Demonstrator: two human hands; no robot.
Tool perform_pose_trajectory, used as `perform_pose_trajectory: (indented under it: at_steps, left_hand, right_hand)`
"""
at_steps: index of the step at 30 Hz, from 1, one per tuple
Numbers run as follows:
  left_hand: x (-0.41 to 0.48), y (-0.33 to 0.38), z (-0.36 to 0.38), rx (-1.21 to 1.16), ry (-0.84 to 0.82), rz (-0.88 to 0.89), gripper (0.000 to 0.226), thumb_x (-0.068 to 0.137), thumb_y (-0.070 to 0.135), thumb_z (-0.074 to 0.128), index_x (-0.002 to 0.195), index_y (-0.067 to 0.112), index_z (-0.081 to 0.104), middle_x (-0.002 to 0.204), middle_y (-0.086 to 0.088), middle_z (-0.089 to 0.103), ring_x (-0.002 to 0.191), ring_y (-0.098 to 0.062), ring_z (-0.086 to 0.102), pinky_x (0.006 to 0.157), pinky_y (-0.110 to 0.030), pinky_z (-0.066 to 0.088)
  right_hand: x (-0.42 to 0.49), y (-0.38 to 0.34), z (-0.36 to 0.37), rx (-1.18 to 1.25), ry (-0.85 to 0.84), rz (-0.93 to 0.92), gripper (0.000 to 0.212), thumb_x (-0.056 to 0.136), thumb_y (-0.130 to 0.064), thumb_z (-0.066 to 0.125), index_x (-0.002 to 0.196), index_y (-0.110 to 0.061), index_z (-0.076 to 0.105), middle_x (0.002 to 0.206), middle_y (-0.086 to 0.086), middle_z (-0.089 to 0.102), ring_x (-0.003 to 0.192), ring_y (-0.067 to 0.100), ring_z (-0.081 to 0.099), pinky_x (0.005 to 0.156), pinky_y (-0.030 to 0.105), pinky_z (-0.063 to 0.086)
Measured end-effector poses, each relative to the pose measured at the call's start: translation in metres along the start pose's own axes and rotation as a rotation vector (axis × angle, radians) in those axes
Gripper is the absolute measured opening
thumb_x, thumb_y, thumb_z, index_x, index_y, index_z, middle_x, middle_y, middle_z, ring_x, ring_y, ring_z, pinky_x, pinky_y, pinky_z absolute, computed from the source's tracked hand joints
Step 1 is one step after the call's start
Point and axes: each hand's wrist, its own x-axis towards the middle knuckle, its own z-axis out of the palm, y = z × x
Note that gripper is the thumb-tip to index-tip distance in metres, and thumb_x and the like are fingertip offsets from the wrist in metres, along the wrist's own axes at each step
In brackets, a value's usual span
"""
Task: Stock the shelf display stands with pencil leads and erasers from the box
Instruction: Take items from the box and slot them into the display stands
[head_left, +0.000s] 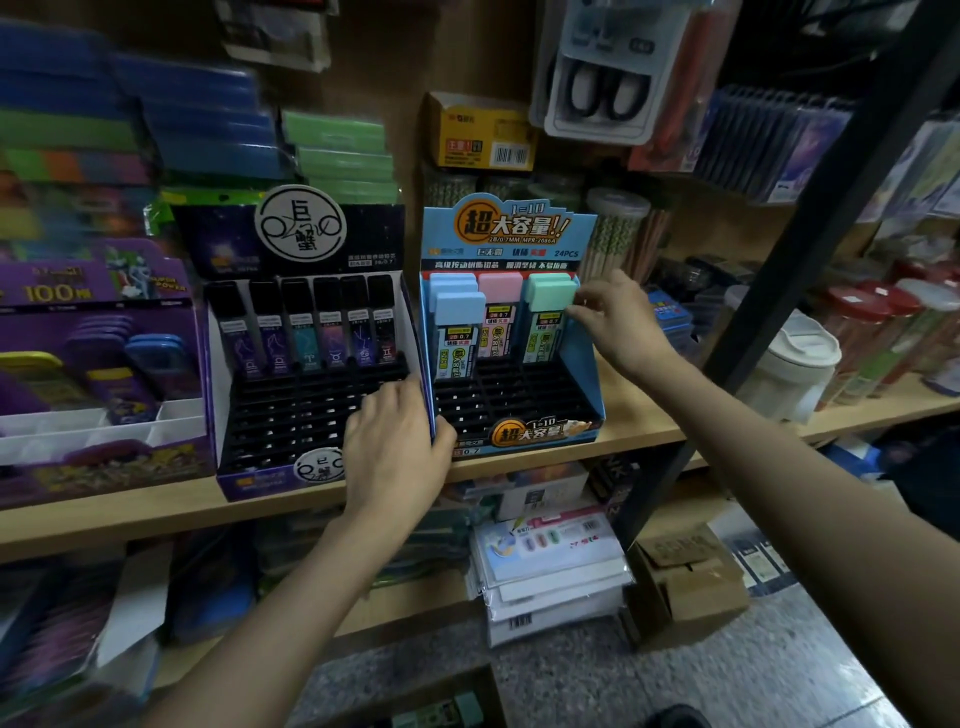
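Note:
Two display stands sit side by side on a wooden shelf. The dark stand (311, 405) on the left has one back row of black-capped lead tubes (306, 327). The blue stand (582, 364) on the right holds blue-, pink- and green-capped lead cases at the back. My right hand (618, 322) pinches the front green-capped lead case (550, 296) at its right edge. My left hand (400, 441) grips the dividing wall between the two stands, thumb on the blue stand's side. A cardboard box (447, 701) with green-capped items lies on the floor at the bottom edge.
A purple display (98, 364) stands left of the dark stand. Stacked blue and green cases fill the back left, a yellow box (483, 137) and pencil jars sit behind the blue stand. Jars and a white cup (795, 364) stand right. A dark post (800, 249) crosses the shelf.

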Motion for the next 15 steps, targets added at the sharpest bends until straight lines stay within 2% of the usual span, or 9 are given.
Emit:
perform_pose_trajectory:
  at_steps: [5,8,10,12,15]
  left_hand:
    - [-0.001,-0.002,-0.013,0.015,-0.058,0.029,0.046,0.094,0.036,0.047,0.133,0.011,0.042,0.126,-0.009,0.053,0.117,-0.028,0.047,0.094,-0.037,0.037]
    - [-0.015,-0.007,-0.038,0.017,0.007,0.121,0.043,0.095,0.035,0.048,0.130,0.011,0.047,0.125,-0.008,0.052,0.116,-0.027,0.048,0.093,-0.038,0.038]
    - [-0.031,-0.014,-0.057,-0.056,0.026,0.140,0.034,0.095,0.031,0.050,0.125,0.014,0.051,0.121,-0.004,0.054,0.111,-0.023,0.051,0.090,-0.037,0.041]
    - [-0.052,-0.024,-0.072,-0.146,-0.018,0.128,0.024,0.094,0.028,0.050,0.116,0.018,0.054,0.113,0.000,0.056,0.102,-0.018,0.055,0.084,-0.037,0.047]
    - [-0.086,-0.049,-0.078,-0.127,-0.196,0.160,0.011,0.093,0.027,0.051,0.102,0.022,0.056,0.100,0.005,0.058,0.088,-0.016,0.057,0.071,-0.037,0.049]
  right_hand:
    - [-0.009,-0.016,-0.011,-0.068,0.015,-0.002,0.033,0.091,-0.026,0.059,0.113,-0.002,0.064,0.112,0.016,0.052,0.104,0.029,0.052,0.082,0.028,0.037]
    - [-0.024,-0.032,-0.028,-0.107,0.036,-0.025,0.036,0.092,-0.027,0.059,0.118,-0.003,0.057,0.120,0.017,0.053,0.106,0.029,0.054,0.089,0.038,0.044]
    - [-0.044,-0.045,-0.038,-0.096,0.010,-0.087,0.032,0.092,-0.025,0.058,0.116,-0.004,0.057,0.117,0.016,0.056,0.102,0.027,0.056,0.087,0.039,0.047]
    - [-0.073,-0.058,-0.042,-0.049,-0.084,-0.160,0.028,0.092,-0.024,0.060,0.112,-0.005,0.060,0.110,0.013,0.060,0.098,0.024,0.058,0.084,0.034,0.046]
    - [-0.128,-0.079,-0.034,0.032,-0.353,-0.270,0.022,0.090,-0.024,0.062,0.105,-0.009,0.064,0.103,0.006,0.065,0.093,0.017,0.058,0.076,0.021,0.041]
